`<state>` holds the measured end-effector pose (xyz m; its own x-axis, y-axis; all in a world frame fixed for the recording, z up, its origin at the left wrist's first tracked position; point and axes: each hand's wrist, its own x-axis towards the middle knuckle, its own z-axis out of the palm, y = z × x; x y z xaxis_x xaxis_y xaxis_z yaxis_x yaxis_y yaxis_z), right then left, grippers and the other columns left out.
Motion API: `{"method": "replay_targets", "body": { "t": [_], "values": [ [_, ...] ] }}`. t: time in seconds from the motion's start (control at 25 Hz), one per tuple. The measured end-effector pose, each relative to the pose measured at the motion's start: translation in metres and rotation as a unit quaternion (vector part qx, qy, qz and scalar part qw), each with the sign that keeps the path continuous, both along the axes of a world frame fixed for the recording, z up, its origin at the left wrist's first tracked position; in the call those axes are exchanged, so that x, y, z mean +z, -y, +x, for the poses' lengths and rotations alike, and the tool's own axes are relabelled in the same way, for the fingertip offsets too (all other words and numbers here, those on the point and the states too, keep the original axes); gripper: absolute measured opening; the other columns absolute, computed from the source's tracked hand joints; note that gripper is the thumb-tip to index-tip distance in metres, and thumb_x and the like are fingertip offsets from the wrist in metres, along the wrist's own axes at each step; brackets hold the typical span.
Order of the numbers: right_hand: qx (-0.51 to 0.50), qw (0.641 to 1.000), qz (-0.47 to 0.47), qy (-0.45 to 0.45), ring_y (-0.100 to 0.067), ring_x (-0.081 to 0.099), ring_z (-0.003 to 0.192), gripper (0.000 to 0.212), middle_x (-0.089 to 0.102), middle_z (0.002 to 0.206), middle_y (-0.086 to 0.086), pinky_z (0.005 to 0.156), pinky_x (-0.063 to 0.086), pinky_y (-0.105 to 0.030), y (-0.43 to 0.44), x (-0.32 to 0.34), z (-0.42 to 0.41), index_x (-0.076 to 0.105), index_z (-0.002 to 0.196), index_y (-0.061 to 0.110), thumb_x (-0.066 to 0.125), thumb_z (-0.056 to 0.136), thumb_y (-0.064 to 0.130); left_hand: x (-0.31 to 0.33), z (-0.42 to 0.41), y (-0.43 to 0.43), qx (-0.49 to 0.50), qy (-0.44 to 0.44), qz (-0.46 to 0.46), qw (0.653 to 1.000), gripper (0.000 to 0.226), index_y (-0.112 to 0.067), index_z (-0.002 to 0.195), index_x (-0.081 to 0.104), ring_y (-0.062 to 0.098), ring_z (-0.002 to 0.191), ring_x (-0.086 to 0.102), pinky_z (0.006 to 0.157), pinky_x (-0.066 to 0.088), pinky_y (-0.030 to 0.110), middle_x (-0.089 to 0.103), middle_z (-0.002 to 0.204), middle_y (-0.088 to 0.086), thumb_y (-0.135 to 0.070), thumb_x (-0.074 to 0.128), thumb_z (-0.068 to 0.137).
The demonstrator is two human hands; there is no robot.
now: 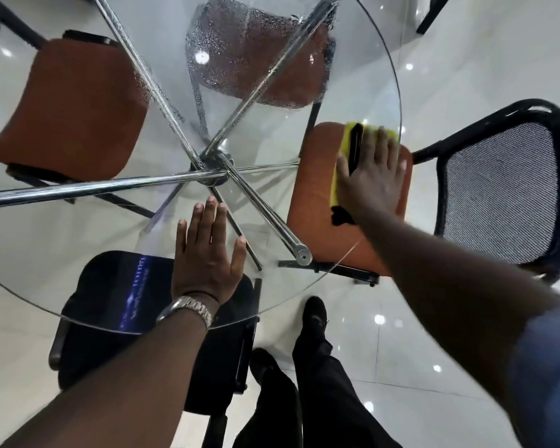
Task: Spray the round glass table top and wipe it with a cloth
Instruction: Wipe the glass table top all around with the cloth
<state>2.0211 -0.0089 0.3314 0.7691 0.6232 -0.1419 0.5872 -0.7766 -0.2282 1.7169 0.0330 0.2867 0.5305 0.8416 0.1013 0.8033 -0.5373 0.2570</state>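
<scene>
the round glass table top [88,279] fills the middle of the view, with spray droplets [240,59] on its far part. the yellow cloth [343,163] lies on the glass near the right edge, under the right hand [372,182], which presses it with flat, spread fingers. the left hand [207,250] rests flat and open on the glass. i think the wiping goes best with even pressure, moving towards the wet far area.

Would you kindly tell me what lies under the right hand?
A yellow cloth, pressed flat on the glass table top. Its left and far edges show; the right hand covers the rest.
</scene>
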Motion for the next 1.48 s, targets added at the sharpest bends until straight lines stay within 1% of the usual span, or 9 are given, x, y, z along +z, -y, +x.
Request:
{"method": "replay_targets", "body": {
  "t": [0.08, 0.2, 0.4, 0.6, 0.8, 1.04, 1.2, 1.32, 1.48],
  "values": [
    [0.0, 1.0, -0.008, -0.005, -0.021, -0.007, 0.167, 0.078, -0.007, 0.181, 0.003, 0.134, 0.002, -0.053, 0.031, -0.006, -0.038, 0.006, 0.172, 0.03, 0.03, 0.107, 0.066, 0.003, 0.002, 0.002, 0.003, -0.001, -0.003, 1.0, 0.069, -0.012, 0.159, 0.034, 0.028, 0.157, 0.024, 0.128, 0.013, 0.05, 0.026, 0.169, 0.009, -0.044, 0.043, 0.1],
    [0.096, 0.995, -0.021, 0.019, -0.027, -0.008, 0.167, 0.077, -0.008, 0.18, -0.005, 0.134, 0.001, -0.049, 0.022, -0.008, -0.003, 0.005, 0.172, 0.027, 0.03, 0.109, 0.062, 0.001, 0.003, -0.001, 0.004, -0.011, -0.016, 1.0, 0.07, -0.011, 0.16, 0.032, 0.026, 0.158, 0.02, 0.128, 0.012, 0.051, 0.024, 0.17, 0.008, -0.046, 0.04, 0.1],
    [-0.012, 1.0, -0.003, 0.001, -0.037, -0.004, 0.166, 0.078, -0.003, 0.179, -0.017, 0.134, 0.006, -0.055, 0.001, -0.015, 0.025, 0.012, 0.172, 0.02, 0.03, 0.108, 0.06, -0.003, -0.001, -0.002, 0.006, -0.005, -0.008, 1.0, 0.069, -0.011, 0.159, 0.033, 0.027, 0.158, 0.021, 0.128, 0.013, 0.052, 0.024, 0.17, 0.008, -0.047, 0.039, 0.1],
    [0.034, 0.999, 0.003, 0.016, -0.043, -0.006, 0.164, 0.072, -0.002, 0.178, -0.022, 0.134, -0.002, -0.052, 0.041, -0.029, -0.007, 0.014, 0.172, 0.018, 0.03, 0.111, 0.054, 0.003, 0.002, -0.001, 0.003, -0.009, -0.019, 1.0, 0.07, -0.01, 0.159, 0.034, 0.027, 0.158, 0.021, 0.127, 0.016, 0.054, 0.025, 0.17, 0.01, -0.046, 0.04, 0.1],
    [-0.065, 0.995, 0.058, -0.047, -0.036, 0.021, 0.162, 0.073, 0.007, 0.179, -0.01, 0.131, 0.022, -0.05, -0.014, -0.011, 0.074, 0.014, 0.171, 0.029, 0.036, 0.106, 0.054, -0.003, 0.003, -0.004, -0.005, -0.011, -0.014, 1.0, 0.069, -0.011, 0.159, 0.033, 0.027, 0.157, 0.021, 0.128, 0.015, 0.052, 0.024, 0.17, 0.009, -0.046, 0.042, 0.101],
    [-0.136, 0.966, 0.142, -0.17, -0.035, 0.046, 0.147, 0.075, 0.033, 0.169, -0.014, 0.119, 0.038, -0.044, 0.053, 0.007, -0.008, 0.014, 0.171, 0.025, 0.054, 0.109, 0.042, 0.019, 0.018, -0.008, -0.018, -0.029, 0.034, 0.999, 0.068, -0.002, 0.146, 0.047, 0.041, 0.141, 0.042, 0.121, 0.027, 0.058, 0.044, 0.154, 0.02, -0.045, 0.05, 0.094],
    [-0.153, 0.963, 0.137, -0.176, -0.042, 0.059, 0.131, 0.058, 0.058, 0.141, -0.022, 0.107, 0.045, -0.044, -0.022, 0.005, 0.102, 0.033, 0.156, 0.013, 0.052, 0.108, 0.04, 0.021, 0.111, -0.03, -0.153, -0.015, 0.026, 0.988, 0.07, -0.004, 0.147, 0.048, 0.039, 0.143, 0.041, 0.121, 0.028, 0.056, 0.042, 0.157, 0.018, -0.051, 0.051, 0.095],
    [-0.16, 0.957, 0.12, -0.211, -0.04, 0.064, 0.121, 0.053, 0.066, 0.122, -0.017, 0.1, 0.047, -0.041, -0.052, 0.003, 0.15, 0.037, 0.149, 0.015, 0.048, 0.108, 0.047, 0.004, 0.143, -0.03, -0.174, -0.009, 0.001, 0.985, 0.071, -0.003, 0.152, 0.042, 0.039, 0.147, 0.038, 0.12, 0.031, 0.055, 0.037, 0.161, 0.017, -0.049, 0.049, 0.098],
    [-0.19, 0.933, 0.171, -0.253, -0.036, 0.06, 0.133, 0.065, 0.063, 0.144, -0.017, 0.105, 0.042, -0.033, 0.006, 0.009, 0.085, 0.033, 0.161, 0.014, 0.056, 0.108, 0.044, 0.008, 0.139, -0.03, -0.176, -0.026, 0.002, 0.984, 0.074, -0.002, 0.152, 0.044, 0.041, 0.145, 0.04, 0.119, 0.032, 0.055, 0.04, 0.159, 0.018, -0.049, 0.057, 0.095]
  ]
}}
